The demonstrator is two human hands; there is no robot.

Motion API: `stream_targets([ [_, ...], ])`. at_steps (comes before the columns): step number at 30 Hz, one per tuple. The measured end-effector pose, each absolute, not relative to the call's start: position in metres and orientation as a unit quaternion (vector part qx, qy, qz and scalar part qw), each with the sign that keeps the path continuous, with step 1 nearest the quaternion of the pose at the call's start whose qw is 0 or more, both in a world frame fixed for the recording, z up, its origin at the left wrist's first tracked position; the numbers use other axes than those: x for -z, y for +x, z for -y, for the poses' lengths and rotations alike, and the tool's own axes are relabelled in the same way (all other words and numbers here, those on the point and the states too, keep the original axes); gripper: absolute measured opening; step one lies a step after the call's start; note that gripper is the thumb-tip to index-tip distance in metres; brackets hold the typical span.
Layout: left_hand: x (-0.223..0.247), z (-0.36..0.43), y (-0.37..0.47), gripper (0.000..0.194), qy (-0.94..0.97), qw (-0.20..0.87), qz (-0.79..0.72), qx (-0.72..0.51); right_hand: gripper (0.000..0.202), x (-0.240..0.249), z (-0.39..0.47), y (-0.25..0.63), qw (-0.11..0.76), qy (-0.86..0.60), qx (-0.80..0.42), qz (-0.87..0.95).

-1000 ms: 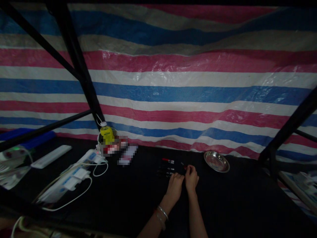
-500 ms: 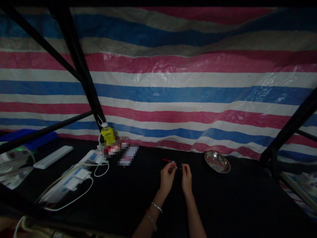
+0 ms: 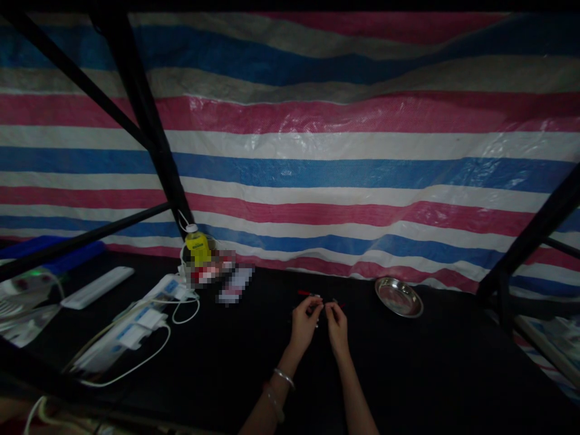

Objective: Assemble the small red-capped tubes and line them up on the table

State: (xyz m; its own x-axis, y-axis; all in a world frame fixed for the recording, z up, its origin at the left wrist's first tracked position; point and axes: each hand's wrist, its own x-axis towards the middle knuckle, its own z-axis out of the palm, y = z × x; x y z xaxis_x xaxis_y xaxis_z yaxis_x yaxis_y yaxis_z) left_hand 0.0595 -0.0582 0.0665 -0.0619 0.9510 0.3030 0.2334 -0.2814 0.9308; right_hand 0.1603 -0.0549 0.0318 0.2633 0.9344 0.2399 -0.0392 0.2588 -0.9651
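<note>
My left hand (image 3: 304, 322) is over the black tabletop, thumb and forefinger pinched together. Whatever is between those fingertips is too small and dark to name. Close beside it, my right hand (image 3: 337, 328) is pinched too, its fingertips almost meeting the left ones. What it grips cannot be made out. A thin red item with a pale end (image 3: 308, 293) lies just beyond the left fingers. Another small red piece (image 3: 341, 306) shows at the right hand's far side; I cannot tell whether it is touched. Tiny light bits show under the hands.
A round metal dish (image 3: 399, 297) sits to the right near the striped sheet (image 3: 317, 175). On the left are a power strip (image 3: 136, 326) with white cables, a yellow bottle (image 3: 198, 246) and a white bar (image 3: 98, 287). Black frame posts (image 3: 156, 151) stand at both sides.
My right hand has shifted slightly left, bringing its fingertips nearer to the left ones. The red piece beside the right hand has come into sight. My left hand has barely moved.
</note>
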Motion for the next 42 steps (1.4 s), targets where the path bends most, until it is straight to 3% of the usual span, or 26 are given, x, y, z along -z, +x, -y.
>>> stream_targets([
  [6, -0.071, 0.055, 0.059, 0.020, 0.583, 0.371, -0.484, -0.537, 0.031, -0.028, 0.051, 0.153, 0.636, -0.395, -0.597, 0.289],
  [10, -0.072, 0.053, 0.058, 0.026, 0.592, 0.374, -0.485, -0.525, 0.029, -0.031, 0.051, 0.156, 0.633, -0.343, -0.657, 0.225],
  [17, -0.048, 0.030, 0.029, 0.028, 0.550, 0.341, -0.543, -0.535, 0.022, -0.028, 0.046, 0.176, 0.647, -0.341, -0.663, 0.159],
  [22, -0.021, 0.013, 0.006, 0.031, 0.564, 0.290, -0.618, -0.464, 0.018, -0.023, 0.045, 0.179, 0.626, -0.341, -0.685, 0.149],
  [29, -0.008, 0.003, 0.007, 0.033, 0.575, 0.306, -0.631, -0.420, 0.015, -0.019, 0.042, 0.174, 0.602, -0.336, -0.707, 0.160],
  [36, -0.019, 0.013, 0.013, 0.030, 0.509, 0.349, -0.592, -0.518, 0.015, -0.020, 0.042, 0.173, 0.588, -0.315, -0.728, 0.158],
  [42, -0.036, 0.027, 0.013, 0.012, 0.422, 0.374, -0.563, -0.604, 0.022, -0.024, 0.047, 0.171, 0.601, -0.318, -0.713, 0.173],
])
